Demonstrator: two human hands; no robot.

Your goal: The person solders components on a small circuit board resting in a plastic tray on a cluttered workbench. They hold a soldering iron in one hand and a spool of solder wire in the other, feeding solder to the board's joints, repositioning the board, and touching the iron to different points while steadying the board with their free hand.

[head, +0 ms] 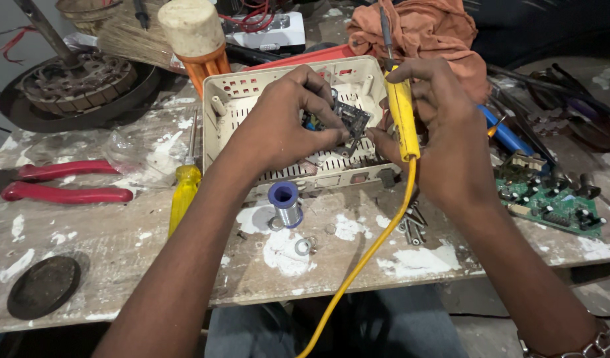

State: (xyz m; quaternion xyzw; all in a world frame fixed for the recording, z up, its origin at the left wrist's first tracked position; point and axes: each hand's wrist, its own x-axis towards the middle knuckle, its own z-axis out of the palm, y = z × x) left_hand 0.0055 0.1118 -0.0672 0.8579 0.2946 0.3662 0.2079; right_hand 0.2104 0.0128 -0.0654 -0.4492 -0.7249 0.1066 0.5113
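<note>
Bare forearms, no sleeves; metal link bracelet [598, 345] on right wrist

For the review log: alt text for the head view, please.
Over an open cream plastic casing on a paint-spattered workbench, the left hand pinches a small circuit board while the right hand grips a yellow soldering iron. A solder spool, yellow screwdriver and red pliers lie nearby.

Dim even light, soft shadows, sharp centre, edges stretched
</note>
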